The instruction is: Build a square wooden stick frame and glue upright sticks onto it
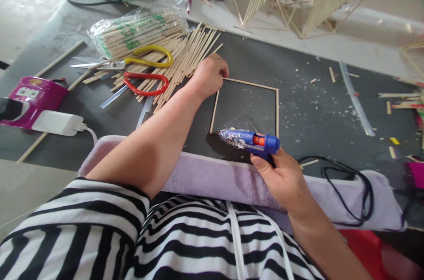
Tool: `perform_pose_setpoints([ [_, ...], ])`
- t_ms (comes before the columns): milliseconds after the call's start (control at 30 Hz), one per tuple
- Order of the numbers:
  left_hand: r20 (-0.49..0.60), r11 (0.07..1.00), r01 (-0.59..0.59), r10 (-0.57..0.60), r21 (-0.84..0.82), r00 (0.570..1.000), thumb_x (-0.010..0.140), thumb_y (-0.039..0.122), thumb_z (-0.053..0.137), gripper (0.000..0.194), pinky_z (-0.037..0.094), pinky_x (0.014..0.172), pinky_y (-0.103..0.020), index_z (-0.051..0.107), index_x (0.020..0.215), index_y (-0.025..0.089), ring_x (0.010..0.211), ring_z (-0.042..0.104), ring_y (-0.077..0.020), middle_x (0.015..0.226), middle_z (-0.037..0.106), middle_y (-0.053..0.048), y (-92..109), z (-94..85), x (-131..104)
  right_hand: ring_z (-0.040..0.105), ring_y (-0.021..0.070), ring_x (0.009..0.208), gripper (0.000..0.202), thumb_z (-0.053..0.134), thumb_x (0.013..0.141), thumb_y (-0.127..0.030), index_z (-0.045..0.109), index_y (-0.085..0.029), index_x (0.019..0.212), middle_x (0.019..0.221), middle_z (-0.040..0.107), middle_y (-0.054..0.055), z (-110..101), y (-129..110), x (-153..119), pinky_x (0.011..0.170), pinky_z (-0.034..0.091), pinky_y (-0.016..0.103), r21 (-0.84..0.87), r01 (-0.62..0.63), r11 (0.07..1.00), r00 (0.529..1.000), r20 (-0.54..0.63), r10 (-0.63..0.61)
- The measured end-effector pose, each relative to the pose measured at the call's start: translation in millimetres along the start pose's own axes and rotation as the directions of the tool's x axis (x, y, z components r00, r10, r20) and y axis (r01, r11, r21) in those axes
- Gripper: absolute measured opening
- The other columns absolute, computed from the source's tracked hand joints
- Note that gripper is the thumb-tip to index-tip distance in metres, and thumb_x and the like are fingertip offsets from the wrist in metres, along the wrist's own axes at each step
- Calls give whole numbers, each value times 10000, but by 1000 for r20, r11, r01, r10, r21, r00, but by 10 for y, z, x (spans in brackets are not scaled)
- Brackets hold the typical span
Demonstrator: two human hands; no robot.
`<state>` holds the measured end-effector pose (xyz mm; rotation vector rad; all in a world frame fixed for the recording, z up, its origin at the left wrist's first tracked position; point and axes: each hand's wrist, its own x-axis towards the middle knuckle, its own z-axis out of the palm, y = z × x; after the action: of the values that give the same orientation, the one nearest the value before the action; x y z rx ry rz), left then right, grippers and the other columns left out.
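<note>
My right hand (283, 176) is wrapped round the handle of a blue glue gun (243, 138), whose nozzle end is crusted with white residue. Its tip points left, at the near left corner of a square of thin wooden sticks (277, 110) lying flat on the dark table. The near side of the square is hidden or absent behind the gun; I cannot tell which. At the far left corner, my left hand (210, 74) is closed, its fingers curled down on the wooden stick there. That hand covers the corner, and its fingertips are partly hidden.
Loose wooden sticks (183, 63), scissors (147, 70) and a plastic bag of sticks (139, 30) lie left. A pink power socket (36, 94) holds a white charger (58, 122). Clear glue sticks (357, 99), scraps and a black cable (367, 196) are right; stick structures (298, 1) stand behind.
</note>
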<state>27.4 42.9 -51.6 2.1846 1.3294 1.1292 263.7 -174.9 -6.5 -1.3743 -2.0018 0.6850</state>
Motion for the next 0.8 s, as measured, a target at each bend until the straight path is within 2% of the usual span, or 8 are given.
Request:
perform_pose_setpoints([
  [300, 1, 999, 16, -16, -37, 1000, 630, -24, 490, 322, 483, 831, -321, 727, 670, 190, 895, 641, -201, 812, 689, -44, 0, -2, 3, 730, 227, 1070, 300, 638, 931, -248, 664, -264, 1230, 1204, 747, 52, -17, -37, -11, 950, 588, 343, 9, -20, 1000, 1000, -15, 20],
  [467, 18, 1000, 25, -25, -4, 1000, 642, -51, 510, 321, 476, 839, -329, 724, 677, 185, 907, 635, -203, 822, 690, -47, 41, -22, 6, 739, 253, 1031, 373, 641, 929, -292, 645, -272, 1301, 1176, 753, 64, -58, 8, -33, 926, 601, 400, 31, -34, 999, 998, 58, 32],
  [600, 16, 999, 31, -31, 30, 999, 633, -80, 523, 319, 478, 823, -335, 721, 665, 168, 884, 634, -196, 803, 689, -61, 81, -36, 5, 741, 277, 1011, 355, 641, 927, -317, 659, -289, 1281, 1131, 762, 69, -67, 44, -12, 921, 599, 460, 24, -81, 996, 995, 57, 79],
  [800, 17, 1000, 20, -20, -7, 1000, 653, -28, 513, 306, 486, 827, -343, 711, 669, 206, 884, 643, -200, 811, 691, -41, 15, -3, 6, 685, 247, 1162, 450, 653, 927, -274, 601, -320, 1372, 1341, 681, 47, -125, 0, -53, 1028, 539, 411, 99, -27, 995, 989, 145, 13],
])
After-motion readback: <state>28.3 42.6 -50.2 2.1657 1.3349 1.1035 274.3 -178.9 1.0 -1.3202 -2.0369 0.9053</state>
